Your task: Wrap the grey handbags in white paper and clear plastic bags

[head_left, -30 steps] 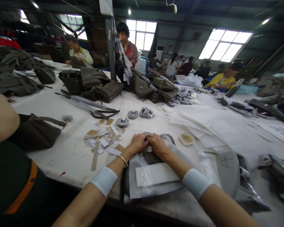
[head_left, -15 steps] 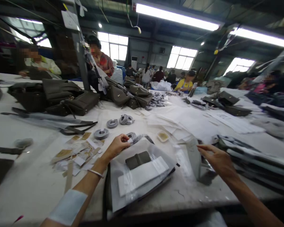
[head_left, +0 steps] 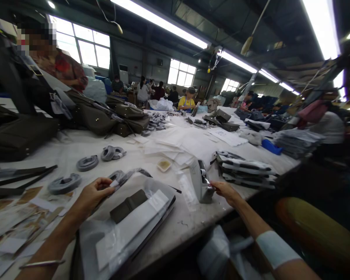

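Observation:
My left hand [head_left: 96, 193] is closed in a pinch on a small white piece [head_left: 114, 183] beside a wrapped grey strap coil [head_left: 118, 175]. Below that hand lies a frosted plastic bag [head_left: 90, 237] with a dark flat bundle inside. On the bag rest a folded dark olive piece [head_left: 128, 206] and a white strip [head_left: 134, 225] under clear plastic. My right hand [head_left: 226, 191] pinches at the cutter end of a grey tape dispenser [head_left: 202, 188]; a shiny bit, apparently clear tape, shows at the fingertips.
Wrapped strap coils [head_left: 87, 162] and paper scraps [head_left: 14, 229] lie to the left. Dark bags [head_left: 105, 112] are heaped behind. A small dish [head_left: 163, 165] sits mid-table. Stacked wrapped goods [head_left: 245, 171] stand on the right, by the table edge. Several people work farther back.
The view has swung to the right. My right hand has come to the tape dispenser's cutter end, its fingers now touching there. My left hand keeps its pinch beside the coil.

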`<state>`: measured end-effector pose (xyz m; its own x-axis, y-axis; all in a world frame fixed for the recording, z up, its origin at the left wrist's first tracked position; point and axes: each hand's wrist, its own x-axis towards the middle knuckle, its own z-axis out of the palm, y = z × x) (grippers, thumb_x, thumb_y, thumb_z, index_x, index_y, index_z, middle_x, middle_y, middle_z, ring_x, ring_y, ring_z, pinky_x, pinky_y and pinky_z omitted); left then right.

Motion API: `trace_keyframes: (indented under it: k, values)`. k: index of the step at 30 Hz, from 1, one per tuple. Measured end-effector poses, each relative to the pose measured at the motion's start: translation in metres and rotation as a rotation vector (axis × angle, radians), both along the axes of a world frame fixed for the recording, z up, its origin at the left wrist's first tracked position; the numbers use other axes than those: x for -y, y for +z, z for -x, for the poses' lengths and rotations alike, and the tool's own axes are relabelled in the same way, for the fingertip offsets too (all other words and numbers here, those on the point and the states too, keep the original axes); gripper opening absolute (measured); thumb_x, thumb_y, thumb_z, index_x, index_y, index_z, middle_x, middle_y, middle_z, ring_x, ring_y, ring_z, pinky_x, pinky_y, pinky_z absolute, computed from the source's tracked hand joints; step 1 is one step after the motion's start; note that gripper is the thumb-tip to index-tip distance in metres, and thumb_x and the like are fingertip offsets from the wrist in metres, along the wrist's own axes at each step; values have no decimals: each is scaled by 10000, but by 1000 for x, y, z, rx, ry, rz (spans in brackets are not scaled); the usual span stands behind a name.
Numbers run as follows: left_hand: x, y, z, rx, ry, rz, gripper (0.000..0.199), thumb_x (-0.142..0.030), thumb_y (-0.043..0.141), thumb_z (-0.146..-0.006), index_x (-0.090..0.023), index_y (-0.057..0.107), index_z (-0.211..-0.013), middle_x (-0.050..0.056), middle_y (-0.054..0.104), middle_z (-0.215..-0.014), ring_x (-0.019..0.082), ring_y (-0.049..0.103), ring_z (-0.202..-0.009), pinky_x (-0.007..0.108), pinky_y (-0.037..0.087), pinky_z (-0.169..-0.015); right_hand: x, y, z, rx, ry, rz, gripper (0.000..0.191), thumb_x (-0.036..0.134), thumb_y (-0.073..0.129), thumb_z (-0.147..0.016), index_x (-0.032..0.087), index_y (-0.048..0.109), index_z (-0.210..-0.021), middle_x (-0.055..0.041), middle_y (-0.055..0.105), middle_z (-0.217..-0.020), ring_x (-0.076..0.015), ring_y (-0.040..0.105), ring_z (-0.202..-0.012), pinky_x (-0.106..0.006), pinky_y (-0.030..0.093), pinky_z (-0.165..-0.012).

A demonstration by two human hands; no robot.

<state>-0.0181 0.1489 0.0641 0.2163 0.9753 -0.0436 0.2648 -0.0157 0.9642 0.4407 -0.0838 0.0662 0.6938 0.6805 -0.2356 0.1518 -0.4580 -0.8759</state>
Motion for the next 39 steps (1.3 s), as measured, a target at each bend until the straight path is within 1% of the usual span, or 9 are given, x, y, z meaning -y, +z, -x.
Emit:
trace_keyframes:
  k: [7,11,19,22,27,31,33,36,39]
  values:
    - [0,-3,1,70,-10,38,524,-412,829,-447,-173,621,-864,-4,662,-710,156,598,-643,236,455,-588,-10,-5,22,33,-162,-209,435,563,726,-467,165,686,-637,-48,675,-654,-207,584,-708,-316,417,-684]
    - [3,0,3,60,0,19,513,-419,821,-462,-174,621,-866,2,666,-709,170,603,-642,253,454,-584,6,-9,37,86,-231,-315,444,570,709,-529,169,700,-718,-45,699,-716,-219,602,-749,-305,439,-695]
    - [1,-2,2,58,9,-5,480,-421,790,-475,-197,615,-861,6,653,-719,200,602,-681,290,449,-613,44,-45,46,35,-318,-258,359,520,733,-465,187,698,-594,-55,701,-620,-248,658,-649,-319,496,-583]
    - [4,-1,1,71,-7,-61,377,-420,741,-513,-232,601,-807,8,648,-710,217,601,-678,315,448,-613,52,-47,54,10,-300,-247,355,523,751,-471,192,720,-594,-63,716,-635,-271,678,-670,-342,532,-604]
    - [13,5,-3,18,20,-153,294,-348,716,-535,-222,605,-777,15,665,-772,217,621,-761,334,475,-729,17,-10,111,-40,-32,-271,490,526,818,-521,159,774,-842,-81,753,-764,-242,692,-711,-338,574,-691]
    - [21,6,-6,-30,46,-208,265,-307,699,-586,-206,605,-812,11,670,-820,203,624,-814,325,481,-784,-49,35,200,-59,406,-352,414,501,776,-653,172,755,-904,-62,740,-749,-207,676,-671,-332,572,-663]
    - [27,6,-6,-34,55,-232,246,-278,699,-605,-205,601,-818,16,674,-837,201,627,-830,322,483,-793,-82,48,242,-106,607,-399,487,438,751,-706,171,695,-1110,-21,716,-694,-181,653,-628,-328,558,-647]
    - [32,6,-6,-20,67,-258,223,-223,699,-618,-211,590,-812,13,675,-844,198,630,-846,318,484,-807,-122,49,284,-178,760,-457,802,343,733,-733,173,403,-1444,45,678,-643,-160,634,-596,-330,551,-660]
    - [33,6,-5,-1,82,-260,225,-182,698,-615,-214,579,-803,7,666,-830,191,627,-834,310,485,-798,-147,37,299,-170,759,-493,775,367,727,-745,157,400,-1416,32,687,-672,-167,644,-610,-333,551,-669]
